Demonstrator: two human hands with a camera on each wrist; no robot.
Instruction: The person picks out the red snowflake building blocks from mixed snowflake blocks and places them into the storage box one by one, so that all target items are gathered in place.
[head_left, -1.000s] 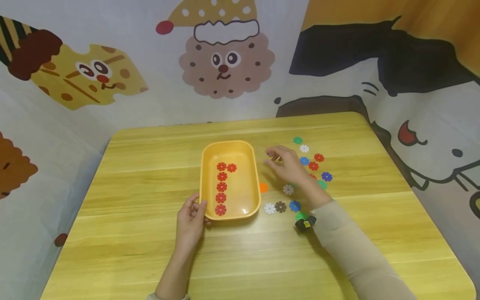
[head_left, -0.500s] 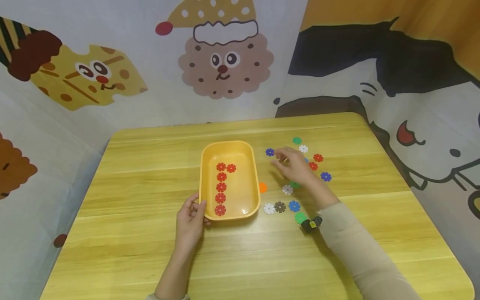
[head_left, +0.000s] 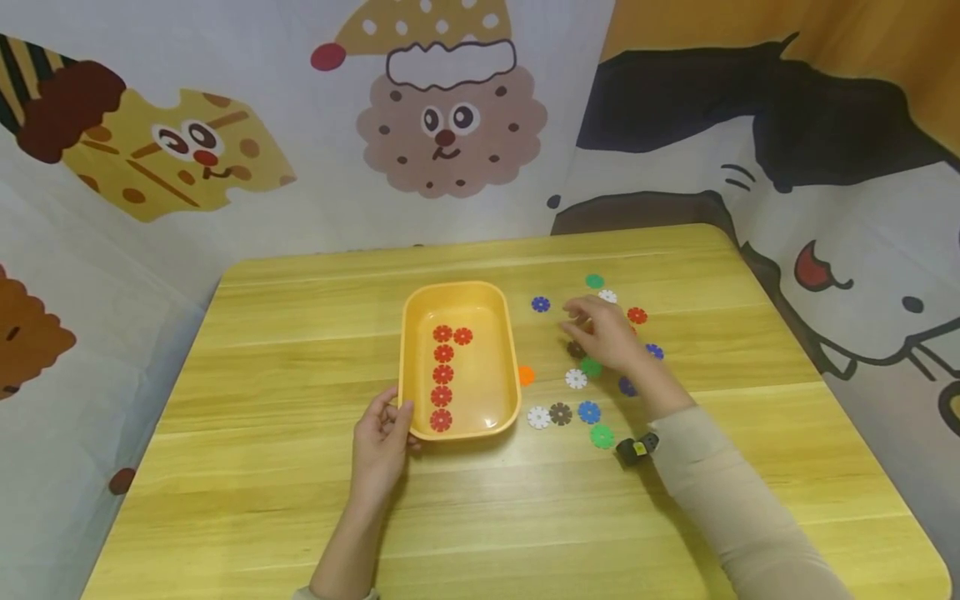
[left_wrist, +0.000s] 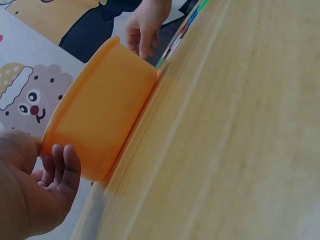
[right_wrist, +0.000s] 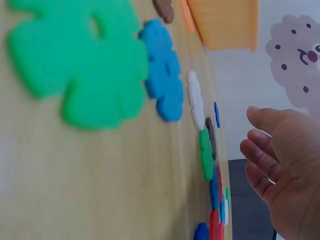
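My left hand [head_left: 380, 442] grips the near left corner of a yellow-orange plastic tray [head_left: 491, 367], thumb at the rim in the left wrist view. Inside the tray, red notched snowflake discs [head_left: 443, 375] form a column, with one more beside the top disc. My right hand [head_left: 606, 333] hovers to the right of the tray over loose discs, fingers loosely bent and nothing between them. A dark blue disc [head_left: 536, 305] lies left of its fingertips. A brown disc [head_left: 575, 351] peeks out below the thumb, and the hand hides part of the scatter.
More discs lie right of the tray: an orange one [head_left: 527, 376] against its side, a white one [head_left: 538, 423], a bright green one [head_left: 602, 442] and a red one [head_left: 637, 322]. A black wrist camera [head_left: 633, 451] hangs by the right sleeve. A patterned curtain [head_left: 285, 225] borders the wooden table [head_left: 300, 333].
My right hand has let go of the dark blue disc, which now lies on the table, and has drawn back to the right over the other discs. The left hand and tray stay put.
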